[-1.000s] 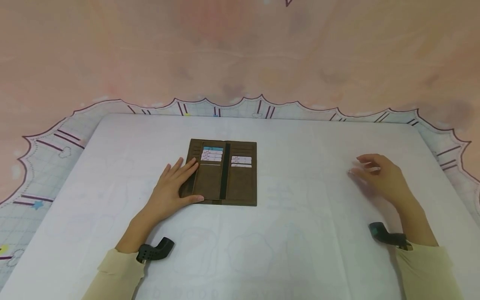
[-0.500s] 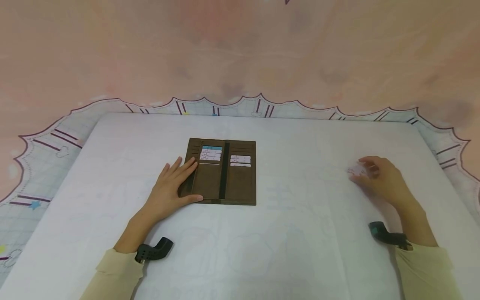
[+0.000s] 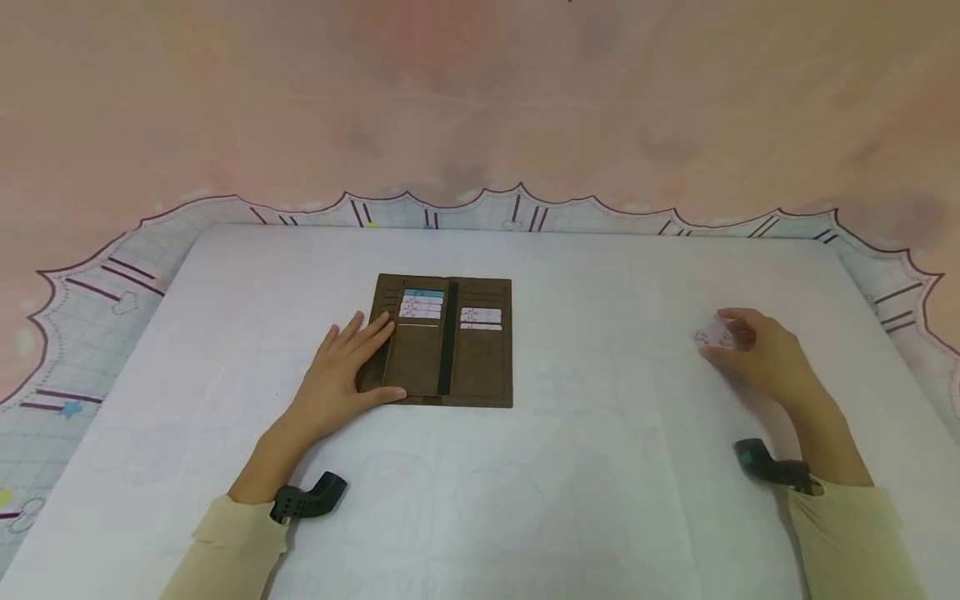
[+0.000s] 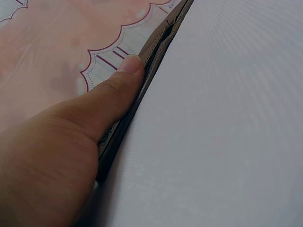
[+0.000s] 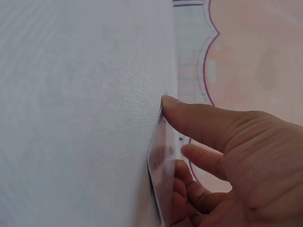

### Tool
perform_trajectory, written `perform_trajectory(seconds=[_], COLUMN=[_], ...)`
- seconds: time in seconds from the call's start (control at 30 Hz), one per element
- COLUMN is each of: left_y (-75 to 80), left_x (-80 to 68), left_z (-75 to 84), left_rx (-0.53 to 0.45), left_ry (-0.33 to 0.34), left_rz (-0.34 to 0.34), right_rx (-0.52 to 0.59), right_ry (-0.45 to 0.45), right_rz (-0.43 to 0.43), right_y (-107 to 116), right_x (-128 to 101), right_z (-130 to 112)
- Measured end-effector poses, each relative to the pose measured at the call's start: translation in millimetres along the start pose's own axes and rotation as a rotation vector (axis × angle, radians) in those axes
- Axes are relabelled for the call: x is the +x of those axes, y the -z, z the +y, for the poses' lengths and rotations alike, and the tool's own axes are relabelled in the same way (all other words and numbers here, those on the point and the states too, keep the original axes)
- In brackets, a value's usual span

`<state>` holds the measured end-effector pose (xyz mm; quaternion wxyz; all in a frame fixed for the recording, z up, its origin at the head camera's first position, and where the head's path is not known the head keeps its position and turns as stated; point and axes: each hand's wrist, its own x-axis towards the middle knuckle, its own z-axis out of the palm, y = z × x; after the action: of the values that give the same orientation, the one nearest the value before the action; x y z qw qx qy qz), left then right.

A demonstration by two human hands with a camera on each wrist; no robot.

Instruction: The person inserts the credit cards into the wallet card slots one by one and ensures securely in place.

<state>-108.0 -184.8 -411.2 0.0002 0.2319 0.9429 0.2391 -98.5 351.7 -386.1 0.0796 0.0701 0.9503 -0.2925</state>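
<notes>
A brown wallet (image 3: 448, 340) lies open on the white table (image 3: 570, 467), with several white cards (image 3: 422, 307) tucked in its slots. My left hand (image 3: 341, 375) rests flat on the wallet's left flap, fingers straight, thumb along its near edge (image 4: 124, 90). In the left wrist view the wallet (image 4: 156, 52) shows edge-on beside the thumb. At the right, my right hand (image 3: 757, 354) pinches a small white card (image 3: 712, 337) between thumb and fingers, lifted a little off the table. The right wrist view shows that card (image 5: 158, 175) on edge against the fingers (image 5: 199, 118).
The white sheet covers a table over a patterned cloth with a scalloped border (image 3: 97, 283). A pink wall or backdrop (image 3: 480, 100) stands behind. Black wrist-camera mounts (image 3: 307, 497) sit on both forearms.
My right hand closed its fingers on the small card and raised it slightly off the table. The left hand and the wallet have stayed where they were.
</notes>
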Motion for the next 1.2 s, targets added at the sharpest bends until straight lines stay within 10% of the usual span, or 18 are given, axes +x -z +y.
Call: perform_trajectory(seconds=[1.2], left_y=[-0.9], left_x=[-0.1], left_z=[-1.2], left_rx=[-0.002], left_ry=[0.005], left_rz=[0.004], right_rx=[0.098], right_ry=[-0.07], right_rz=[0.01], right_y=[15.4], right_x=[-1.8], right_z=[11.5])
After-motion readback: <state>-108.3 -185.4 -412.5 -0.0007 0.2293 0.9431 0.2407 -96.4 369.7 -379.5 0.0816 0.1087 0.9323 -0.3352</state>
